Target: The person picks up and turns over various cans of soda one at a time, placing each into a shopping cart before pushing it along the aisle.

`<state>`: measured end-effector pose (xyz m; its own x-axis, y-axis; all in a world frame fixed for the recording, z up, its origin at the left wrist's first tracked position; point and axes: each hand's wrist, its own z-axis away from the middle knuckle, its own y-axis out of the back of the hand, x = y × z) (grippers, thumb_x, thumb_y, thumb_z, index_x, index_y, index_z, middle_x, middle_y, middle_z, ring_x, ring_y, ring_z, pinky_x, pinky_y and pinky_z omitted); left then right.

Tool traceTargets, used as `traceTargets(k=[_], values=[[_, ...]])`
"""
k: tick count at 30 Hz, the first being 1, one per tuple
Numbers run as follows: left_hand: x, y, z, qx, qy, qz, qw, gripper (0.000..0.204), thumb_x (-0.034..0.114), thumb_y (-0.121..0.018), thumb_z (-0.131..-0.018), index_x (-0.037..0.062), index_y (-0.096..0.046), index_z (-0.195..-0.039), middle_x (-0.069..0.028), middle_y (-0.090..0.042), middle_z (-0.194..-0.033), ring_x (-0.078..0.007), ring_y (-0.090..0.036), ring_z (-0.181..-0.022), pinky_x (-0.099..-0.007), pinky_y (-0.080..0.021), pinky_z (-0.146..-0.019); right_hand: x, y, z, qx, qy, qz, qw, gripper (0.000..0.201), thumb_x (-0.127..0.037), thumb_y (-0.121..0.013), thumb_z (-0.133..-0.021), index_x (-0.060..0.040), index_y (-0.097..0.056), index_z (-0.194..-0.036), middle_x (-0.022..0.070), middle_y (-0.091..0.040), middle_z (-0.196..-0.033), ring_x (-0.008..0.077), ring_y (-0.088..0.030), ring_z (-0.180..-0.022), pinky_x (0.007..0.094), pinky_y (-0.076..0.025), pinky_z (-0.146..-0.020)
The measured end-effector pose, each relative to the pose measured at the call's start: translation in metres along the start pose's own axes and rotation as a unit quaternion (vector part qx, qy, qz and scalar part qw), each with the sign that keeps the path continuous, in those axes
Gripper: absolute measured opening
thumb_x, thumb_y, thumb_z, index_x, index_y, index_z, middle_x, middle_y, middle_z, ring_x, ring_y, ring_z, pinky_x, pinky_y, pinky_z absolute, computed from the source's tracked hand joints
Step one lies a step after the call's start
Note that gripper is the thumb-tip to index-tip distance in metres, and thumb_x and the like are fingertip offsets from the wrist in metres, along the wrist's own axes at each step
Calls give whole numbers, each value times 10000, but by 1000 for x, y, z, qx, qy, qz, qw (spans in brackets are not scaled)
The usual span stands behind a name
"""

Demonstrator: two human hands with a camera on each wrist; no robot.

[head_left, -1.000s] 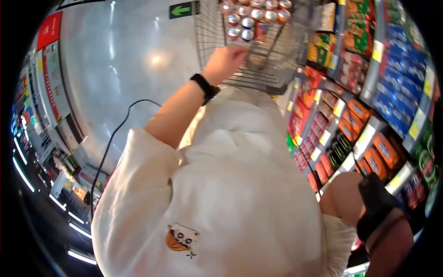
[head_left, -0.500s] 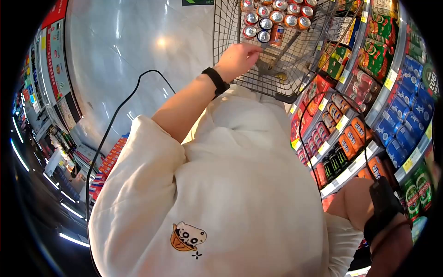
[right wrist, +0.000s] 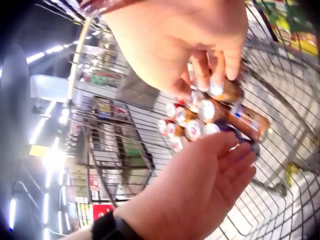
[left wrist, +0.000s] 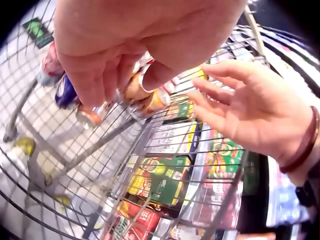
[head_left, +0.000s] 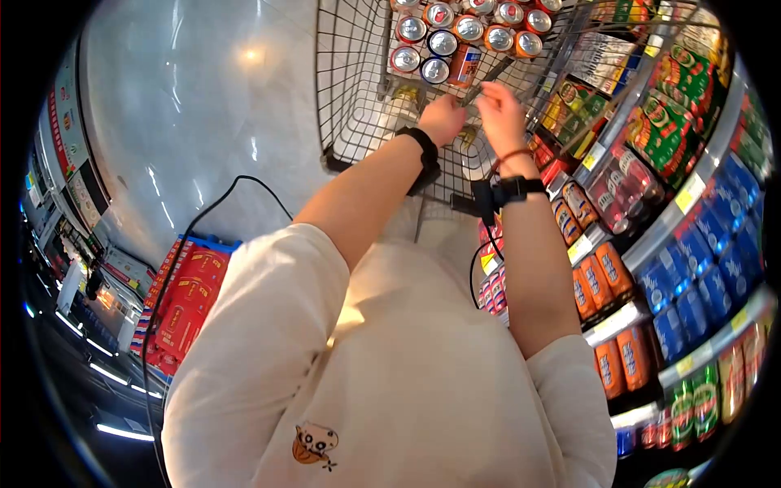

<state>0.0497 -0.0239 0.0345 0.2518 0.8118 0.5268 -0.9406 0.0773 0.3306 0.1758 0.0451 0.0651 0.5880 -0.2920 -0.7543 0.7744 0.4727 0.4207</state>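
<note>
A wire shopping cart (head_left: 325, 89) stands in front of me with several drink cans (head_left: 469, 29) grouped upright in its far part. One orange can (head_left: 464, 65) lies on its side at the near edge of the group. My left hand (head_left: 443, 120) hovers over the cart's near part, fingers loosely bent and holding nothing. Beside it on the right is my right hand (head_left: 502, 114), raised with relaxed, slightly spread fingers and nothing in them. In the right wrist view, the lying can (right wrist: 250, 122) shows just past both hands.
Shelves on the right hold blue cans (head_left: 704, 252), orange cans (head_left: 622, 358) and green-and-red packs (head_left: 675, 98), close to the cart's side. Red packs (head_left: 191, 297) are stacked at the left. A black cable (head_left: 195, 220) loops past my left arm.
My right hand has swung from low beside the shelves up over the cart, next to the left hand. The left hand stays over the cart. The cart and cans look nearer.
</note>
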Motion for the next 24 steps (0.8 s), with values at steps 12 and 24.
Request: traceTargets(k=[12,24], values=[[-57,-56,-100,18,222,523,823,430,236,-671,-916,180,-513,-1312,-1,-558,-1182,-165,-543,-1114,-371,-467,-946,93,-66,-139,-58,106,333,935,546,-297,-666,-891,-95,-490,-1367,147,-507,-1434,388,-573,-1207,491,-509,-972],[-48,-17,-43,-98,163,439,878,664,370,-807,-782,84,-474,-1280,-106,-591,-1179,-205,-607,-1039,-408,-535,-798,76,-32,-76,-133,-171,168,962,637,-379,-758,-821,96,-542,-1186,305,-665,-1134,410,-681,-1009,436,-547,-883]])
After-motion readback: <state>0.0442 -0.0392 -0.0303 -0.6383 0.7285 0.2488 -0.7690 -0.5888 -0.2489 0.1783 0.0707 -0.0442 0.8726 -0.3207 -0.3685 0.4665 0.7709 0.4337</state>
